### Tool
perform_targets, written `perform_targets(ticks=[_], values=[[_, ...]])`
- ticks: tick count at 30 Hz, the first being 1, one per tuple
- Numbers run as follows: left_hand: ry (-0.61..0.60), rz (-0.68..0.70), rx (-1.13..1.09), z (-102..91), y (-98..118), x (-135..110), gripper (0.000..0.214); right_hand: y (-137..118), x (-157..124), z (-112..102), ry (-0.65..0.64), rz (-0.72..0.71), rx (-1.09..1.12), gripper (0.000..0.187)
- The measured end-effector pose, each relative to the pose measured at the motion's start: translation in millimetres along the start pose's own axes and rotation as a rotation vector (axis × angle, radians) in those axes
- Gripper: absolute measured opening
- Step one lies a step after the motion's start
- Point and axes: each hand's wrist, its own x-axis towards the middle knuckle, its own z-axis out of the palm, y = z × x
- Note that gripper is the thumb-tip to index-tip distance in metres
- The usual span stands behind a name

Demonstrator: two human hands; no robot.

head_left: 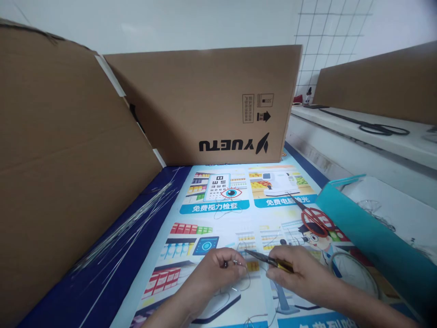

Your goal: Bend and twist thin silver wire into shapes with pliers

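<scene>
My left hand (pixel 213 273) is closed in a pinch on a small piece of thin wire (pixel 239 263) just above a printed poster (pixel 218 214) spread on the table. My right hand (pixel 295 273) is closed around yellow-handled pliers (pixel 269 261), whose thin jaws point left toward the wire at my left fingertips. A loop of the same thin wire curls on the poster under and between both hands.
Red-handled scissors (pixel 316 221) lie on the poster at right, by a teal sheet (pixel 368 232) and a wire coil (pixel 355 273). A bundle of straight wires (pixel 129 223) lies at left. Cardboard panels (pixel 205 105) wall the back and left. Black scissors (pixel 378 127) rest on the right ledge.
</scene>
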Motion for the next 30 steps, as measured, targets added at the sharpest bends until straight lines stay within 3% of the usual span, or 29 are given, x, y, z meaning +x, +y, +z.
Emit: perform_targets(ticks=[7, 13, 21, 30], values=[[-0.002, 0.01, 0.043, -2.1, -3.0, 1.5, 0.021, 3.0, 1.0, 2.2, -0.051, -0.075, 0.017, 0.024], [-0.003, -0.03, 0.05, -4.2, -6.9, 0.7, 0.024, 2.1, -2.1, 0.2, 0.012, -0.165, -0.162, 0.023], [-0.002, 0.028, 0.203, -3.5, -4.2, 1.3, 0.013, -1.1, -1.7, 0.7, 0.031, -0.138, -0.424, 0.022], [-0.027, 0.037, 0.245, -3.0, 2.0, 0.6, 0.011, 2.3, -1.1, 1.6, 0.003, -0.195, -0.469, 0.024]])
